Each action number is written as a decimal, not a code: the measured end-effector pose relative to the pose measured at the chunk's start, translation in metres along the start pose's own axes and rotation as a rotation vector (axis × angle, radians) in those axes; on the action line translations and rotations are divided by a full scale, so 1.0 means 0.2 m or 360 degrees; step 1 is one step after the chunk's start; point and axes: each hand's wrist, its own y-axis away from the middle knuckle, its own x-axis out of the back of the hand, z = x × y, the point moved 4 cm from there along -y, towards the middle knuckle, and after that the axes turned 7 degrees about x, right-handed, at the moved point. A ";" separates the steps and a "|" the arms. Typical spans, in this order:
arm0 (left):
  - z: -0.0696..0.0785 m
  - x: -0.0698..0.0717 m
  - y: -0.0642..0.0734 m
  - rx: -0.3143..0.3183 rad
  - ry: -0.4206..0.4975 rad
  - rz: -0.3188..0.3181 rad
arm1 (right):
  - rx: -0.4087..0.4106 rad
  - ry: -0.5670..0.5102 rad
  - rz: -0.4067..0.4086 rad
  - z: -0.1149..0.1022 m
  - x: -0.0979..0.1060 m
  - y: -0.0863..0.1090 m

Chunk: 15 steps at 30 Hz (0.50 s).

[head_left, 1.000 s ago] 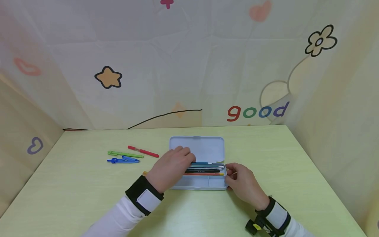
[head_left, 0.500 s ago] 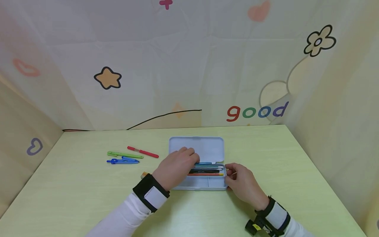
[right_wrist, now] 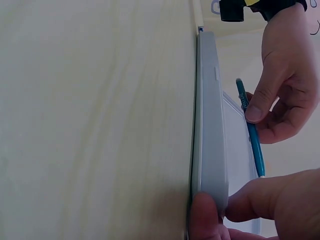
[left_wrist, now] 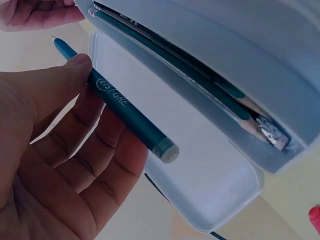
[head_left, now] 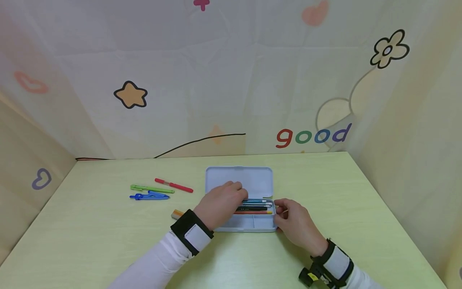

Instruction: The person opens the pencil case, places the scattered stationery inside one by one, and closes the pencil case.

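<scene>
My left hand [head_left: 221, 204] pinches a teal pen [left_wrist: 132, 115] between thumb and fingers, over the open pencil case [head_left: 243, 222]. The pen has white lettering and its tip points away past the thumb in the left wrist view. Inside the case's rear compartment lie several pencils [left_wrist: 180, 75], dark green and black among them, partly covered by my left hand in the head view. My right hand [head_left: 297, 224] grips the case's right end, with thumb and fingers on its wall in the right wrist view. The case's pale lid [head_left: 240, 174] lies back on the table.
Left of the case lie a red pen [head_left: 175, 185], a green pen [head_left: 151, 188] and a blue drawing compass [head_left: 150, 196]. An orange-and-white block [head_left: 177, 214], perhaps an eraser, is partly hidden by my left wrist. A patterned curtain [head_left: 231, 80] hangs behind the table.
My left hand has shifted to the right over the pencil case, showing more of the block behind its wrist. My right hand keeps its place at the case's end.
</scene>
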 end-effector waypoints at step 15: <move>0.02 -0.07 -0.05 -0.0026 -0.0065 -0.0040 | 0.0015 -0.0008 -0.0014 0.01 0.00 0.00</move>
